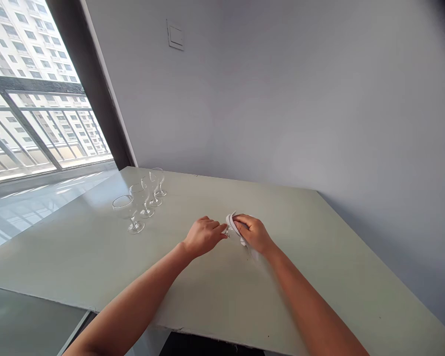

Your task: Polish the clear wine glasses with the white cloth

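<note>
- the left hand (203, 236) is over the middle of the table (319, 257), thumb and fingers pinched on a small clear object (227, 232); it looks like glass, but most of it is hidden, so its full shape is hard to tell.
- the right hand (255, 233) is close beside it, fingers curled and gripping a white cloth (230, 221).
- the cloth is bunched between the two hands, right against the clear object, with a loose end hanging below the right hand.
- both forearms are bare and reach in from the near edge of the table.
- four stemmed glasses (136, 227) stand upright in a slanting row on the table, well to the left of the hands.
- behind the table is a plain wall (282, 99) with a light switch (176, 35).
- at the left, a window (40, 89) shows a railing and a tall building.
</note>
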A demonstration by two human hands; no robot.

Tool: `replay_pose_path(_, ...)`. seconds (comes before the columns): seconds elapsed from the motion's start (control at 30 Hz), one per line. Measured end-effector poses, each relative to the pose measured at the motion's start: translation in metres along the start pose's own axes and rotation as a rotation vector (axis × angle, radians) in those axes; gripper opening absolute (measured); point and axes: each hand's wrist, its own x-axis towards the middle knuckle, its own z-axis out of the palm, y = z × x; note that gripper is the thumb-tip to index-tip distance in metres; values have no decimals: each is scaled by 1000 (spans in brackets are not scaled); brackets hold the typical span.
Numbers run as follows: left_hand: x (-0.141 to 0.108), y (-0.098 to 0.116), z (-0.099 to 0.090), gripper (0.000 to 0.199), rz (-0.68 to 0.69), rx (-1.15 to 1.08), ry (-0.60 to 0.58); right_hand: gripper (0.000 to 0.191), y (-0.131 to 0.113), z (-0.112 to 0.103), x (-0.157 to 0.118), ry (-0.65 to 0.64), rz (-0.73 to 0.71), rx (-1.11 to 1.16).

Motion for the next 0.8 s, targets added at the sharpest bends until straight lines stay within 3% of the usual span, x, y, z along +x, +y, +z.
replay_pose_path(0.17,-3,3,8,34,-34,-43,29,34,9,-7,3,-49,337,597)
replay_pose_path(0.4,-1,12,13,38,-222,-169,52,34,24,16,5,238,510,1015)
replay_pose_path(0.57,1,22,16,36,-401,-311,217,54,-7,33,1,288,439,1199)
replay_pose_path(0.67,1,30,18,44,-445,-435,279,61,-24,41,-6,304,354,1142)
replay_pose_path(0.8,4,46,17,46,-505,-573,264,52,-30,49,-13,368,245,1003)
